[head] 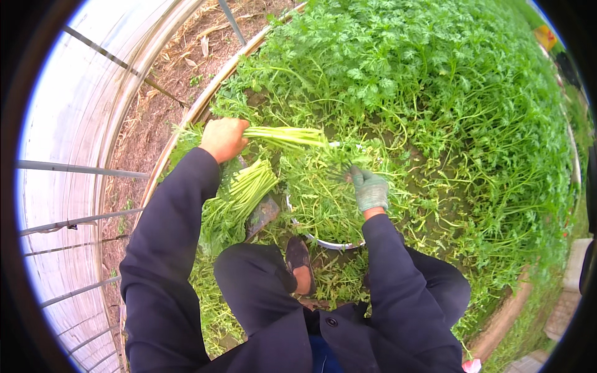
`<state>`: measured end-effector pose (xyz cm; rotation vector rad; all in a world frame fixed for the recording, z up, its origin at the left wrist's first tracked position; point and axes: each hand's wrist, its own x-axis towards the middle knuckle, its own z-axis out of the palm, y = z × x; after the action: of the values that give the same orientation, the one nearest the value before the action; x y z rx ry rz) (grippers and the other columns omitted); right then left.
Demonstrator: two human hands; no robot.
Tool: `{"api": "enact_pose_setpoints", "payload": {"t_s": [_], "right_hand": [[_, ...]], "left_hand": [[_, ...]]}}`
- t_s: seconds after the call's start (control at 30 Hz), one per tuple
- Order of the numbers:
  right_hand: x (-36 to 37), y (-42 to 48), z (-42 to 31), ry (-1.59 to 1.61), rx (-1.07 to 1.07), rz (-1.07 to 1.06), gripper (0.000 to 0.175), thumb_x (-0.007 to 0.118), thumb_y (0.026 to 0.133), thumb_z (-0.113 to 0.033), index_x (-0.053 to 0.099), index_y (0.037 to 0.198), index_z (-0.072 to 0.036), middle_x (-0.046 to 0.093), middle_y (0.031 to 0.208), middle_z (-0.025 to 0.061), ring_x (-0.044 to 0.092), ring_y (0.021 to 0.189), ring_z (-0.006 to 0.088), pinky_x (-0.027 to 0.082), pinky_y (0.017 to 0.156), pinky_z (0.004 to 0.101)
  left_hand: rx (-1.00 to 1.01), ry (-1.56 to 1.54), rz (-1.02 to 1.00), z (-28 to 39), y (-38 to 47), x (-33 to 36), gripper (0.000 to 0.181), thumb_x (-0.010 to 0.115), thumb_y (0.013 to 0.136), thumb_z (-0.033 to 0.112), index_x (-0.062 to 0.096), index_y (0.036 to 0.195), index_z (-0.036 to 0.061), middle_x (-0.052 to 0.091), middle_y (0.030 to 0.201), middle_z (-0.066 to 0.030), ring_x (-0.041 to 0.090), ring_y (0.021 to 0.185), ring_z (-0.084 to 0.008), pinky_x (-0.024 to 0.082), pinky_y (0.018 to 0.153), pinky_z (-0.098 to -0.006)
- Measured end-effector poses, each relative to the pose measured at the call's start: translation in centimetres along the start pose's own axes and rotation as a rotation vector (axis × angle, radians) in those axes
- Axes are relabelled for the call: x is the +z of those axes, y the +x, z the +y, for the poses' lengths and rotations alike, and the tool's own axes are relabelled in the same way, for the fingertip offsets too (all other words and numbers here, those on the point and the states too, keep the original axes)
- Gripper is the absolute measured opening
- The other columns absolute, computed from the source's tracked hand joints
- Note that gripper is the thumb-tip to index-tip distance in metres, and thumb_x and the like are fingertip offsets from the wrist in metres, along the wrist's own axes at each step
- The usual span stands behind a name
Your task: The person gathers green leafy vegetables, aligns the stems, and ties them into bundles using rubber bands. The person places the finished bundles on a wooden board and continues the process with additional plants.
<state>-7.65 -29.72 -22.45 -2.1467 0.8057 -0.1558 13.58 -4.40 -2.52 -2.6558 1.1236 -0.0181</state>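
My bare left hand [225, 139] grips a bunch of leafy greens [284, 135], its pale cut stems pointing right and its leaves hanging out to the left. In a grey-green knitted glove, my right hand [370, 189] is closed on a small dark tool with thin fanned tines [339, 171]; blur hides its exact shape. The tines are close to the stem ends of the bunch. Beneath them a round basin with a white rim [333, 245] is heaped with loose leaves and trimmings [322, 200]. A stack of bunched greens [252, 186] lies below my left hand, on a dark flat sheet [263, 217].
Dense feathery-leaved plants [387, 60] stand ahead and to the right. At left, a pale edging strip [205, 98] separates the bed from dry, straw-strewn soil [154, 116]. Beyond it are metal poles [84, 168] and plastic sheeting [60, 126]. My shoe [298, 254] is beside the basin.
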Motion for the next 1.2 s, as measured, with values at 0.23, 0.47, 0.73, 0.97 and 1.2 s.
{"api": "enact_pose_setpoints", "payload": {"t_s": [0.23, 0.47, 0.73, 0.97, 1.2], "right_hand": [[-0.1, -1.6, -7.3, -0.146, -0.518, -0.003, 0.041, 0.064, 0.092, -0.056, 0.078, 0.092, -0.018, 0.068, 0.077, 0.0040, 0.065, 0.072, 0.0226, 0.052, 0.071, 0.0383], [-0.6, 2.6, -1.7, -0.247, 0.149, -0.132, 0.056, 0.053, 0.096, -0.064, 0.077, 0.111, -0.015, 0.073, 0.106, 0.0077, 0.068, 0.094, 0.0243, 0.050, 0.090, 0.0394], [2.2, -0.2, 1.4, -0.434, -0.063, 0.269, 0.052, 0.059, 0.094, -0.060, 0.076, 0.114, -0.016, 0.074, 0.115, 0.0105, 0.070, 0.105, 0.0264, 0.053, 0.095, 0.0406], [0.6, -3.8, -10.1, 0.592, -0.125, -0.352, 0.049, 0.066, 0.093, -0.051, 0.074, 0.115, -0.008, 0.075, 0.105, 0.0166, 0.073, 0.094, 0.0272, 0.057, 0.087, 0.0371], [1.1, -3.4, -14.2, 0.417, -0.383, -0.193, 0.030, 0.063, 0.095, -0.035, 0.074, 0.105, -0.009, 0.074, 0.086, 0.0192, 0.072, 0.079, 0.0358, 0.057, 0.080, 0.0414]], "left_hand": [[-0.087, -0.511, -0.391, 1.2, 1.1, -0.8, 0.028, 0.071, 0.085, 0.028, 0.074, 0.107, 0.0092, 0.071, 0.084, -0.0174, 0.070, 0.081, -0.0304, 0.053, 0.077, -0.0414], [-0.079, -0.790, -0.455, 0.2, 0.0, -0.9, 0.018, 0.068, 0.088, 0.014, 0.071, 0.096, -0.0014, 0.062, 0.072, -0.0019, 0.054, 0.069, -0.0115, 0.045, 0.064, -0.0322], [-0.105, -0.864, -0.400, -0.8, -1.0, -0.6, 0.019, 0.065, 0.091, 0.017, 0.069, 0.095, -0.0008, 0.054, 0.068, 0.0024, 0.046, 0.064, -0.0082, 0.038, 0.059, -0.0293], [-0.050, -0.973, -0.307, 1.5, -1.2, -0.4, 0.019, 0.065, 0.093, 0.018, 0.069, 0.097, -0.0006, 0.055, 0.071, 0.0029, 0.046, 0.066, -0.0076, 0.038, 0.059, -0.0286], [-0.009, -1.048, -0.307, 4.1, -0.8, -0.3, 0.013, 0.065, 0.094, 0.012, 0.066, 0.099, 0.0002, 0.054, 0.074, 0.0048, 0.045, 0.068, -0.0065, 0.040, 0.062, -0.0266]]}}
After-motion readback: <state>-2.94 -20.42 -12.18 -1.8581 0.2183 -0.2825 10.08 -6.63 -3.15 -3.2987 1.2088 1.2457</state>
